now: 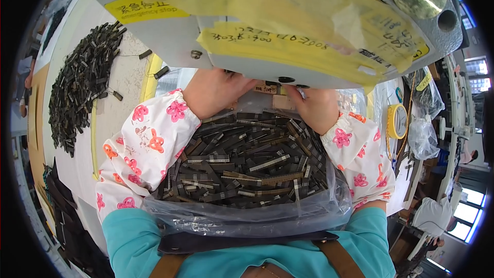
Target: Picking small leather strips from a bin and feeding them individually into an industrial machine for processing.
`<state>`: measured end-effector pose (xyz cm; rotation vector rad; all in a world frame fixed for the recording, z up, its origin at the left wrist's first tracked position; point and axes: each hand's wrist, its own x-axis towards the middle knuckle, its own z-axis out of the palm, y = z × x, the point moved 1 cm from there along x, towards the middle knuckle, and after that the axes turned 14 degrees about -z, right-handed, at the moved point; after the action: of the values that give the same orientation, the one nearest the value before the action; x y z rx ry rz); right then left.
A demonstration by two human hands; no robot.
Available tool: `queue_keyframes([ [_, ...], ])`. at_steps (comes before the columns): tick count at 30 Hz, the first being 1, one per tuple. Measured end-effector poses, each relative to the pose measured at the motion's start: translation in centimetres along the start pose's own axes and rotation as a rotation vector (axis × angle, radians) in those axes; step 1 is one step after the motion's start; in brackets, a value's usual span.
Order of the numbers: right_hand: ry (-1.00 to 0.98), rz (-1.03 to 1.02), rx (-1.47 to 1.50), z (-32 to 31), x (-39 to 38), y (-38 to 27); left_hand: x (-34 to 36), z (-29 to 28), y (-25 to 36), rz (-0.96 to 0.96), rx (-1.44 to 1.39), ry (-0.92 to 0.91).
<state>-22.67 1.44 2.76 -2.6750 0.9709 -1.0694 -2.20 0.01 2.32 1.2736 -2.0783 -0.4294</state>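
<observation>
Two hands (216, 93) (316, 110), two sleeves (149, 139) (363, 157), one yellow roll (391, 122).

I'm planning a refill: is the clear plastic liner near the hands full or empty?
Not empty: dark strips lie piled across the clear plastic liner. Its depth, and so whether it's full, I cannot tell.

A roll of yellow tape (391, 122) sits by the right edge of the bench (134, 77), an orange cord (409, 107) running beside it. Just right of the cord is a clear plastic bag (424, 138). Well past that edge are white cloth (433, 215) and bright windows (469, 215). Dark cloth (72, 222) lies along the bench's left edge, toward its near corner.
</observation>
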Motion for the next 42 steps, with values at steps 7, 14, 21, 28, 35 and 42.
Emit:
queue_keyframes([
  [7,-0.049,-0.113,0.093,-0.4,1.0,-0.8,-1.0,0.0,0.0,0.182,0.199,-0.017],
  [14,-0.084,-0.082,0.055,-0.2,1.0,-1.0,-0.7,0.1,0.4,0.218,0.242,-0.023],
  [21,-0.113,0.010,0.080,-0.2,0.1,0.2,-0.6,0.2,0.3,0.230,0.227,0.013],
  [28,-0.102,-0.019,0.048,0.0,0.8,-0.4,-0.9,-1.5,0.4,0.080,0.057,-0.134],
  [35,-0.175,0.014,0.011,0.0,0.4,-0.1,-0.9,-0.8,0.3,0.121,0.087,-0.088],
  [42,-0.115,-0.094,-0.001,-0.7,1.8,-0.7,-0.4,0.0,0.4,0.210,0.226,-0.051],
])
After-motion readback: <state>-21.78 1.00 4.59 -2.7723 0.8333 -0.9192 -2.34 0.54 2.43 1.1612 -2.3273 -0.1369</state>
